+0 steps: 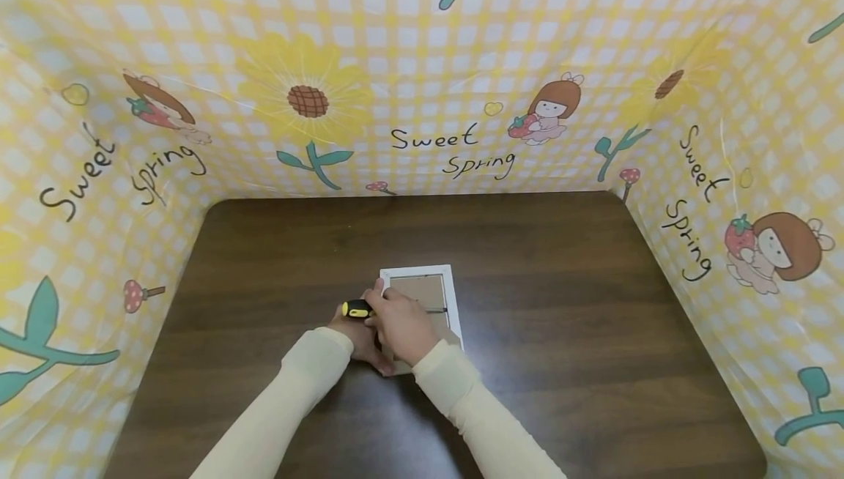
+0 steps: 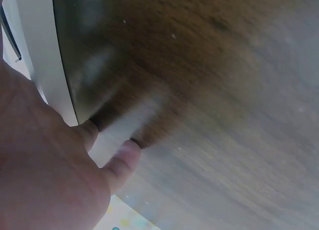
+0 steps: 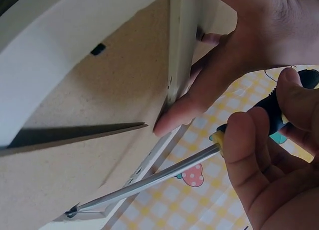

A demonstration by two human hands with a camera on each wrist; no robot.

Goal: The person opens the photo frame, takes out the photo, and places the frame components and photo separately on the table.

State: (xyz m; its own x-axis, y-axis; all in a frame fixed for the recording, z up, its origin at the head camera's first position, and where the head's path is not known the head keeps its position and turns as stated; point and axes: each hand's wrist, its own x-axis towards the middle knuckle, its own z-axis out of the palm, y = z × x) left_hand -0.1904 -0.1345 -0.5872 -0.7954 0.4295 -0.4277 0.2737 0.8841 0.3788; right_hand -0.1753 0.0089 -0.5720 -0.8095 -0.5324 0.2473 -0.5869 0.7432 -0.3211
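Note:
A white picture frame lies face down, its brown backing board showing. My left hand grips the frame's left side; in the right wrist view one digit presses the inner edge while others lie outside. My right hand holds a screwdriver by its black and yellow handle. Its metal shaft slants across the board, with the tip at a small dark tab by the frame's inner edge. Another dark tab sits along the rim. A flap stands slightly lifted from the board.
The frame lies on a dark brown wooden table with rounded corners. Yellow checked cloth printed with flowers and cartoon figures rises behind the table and along both sides.

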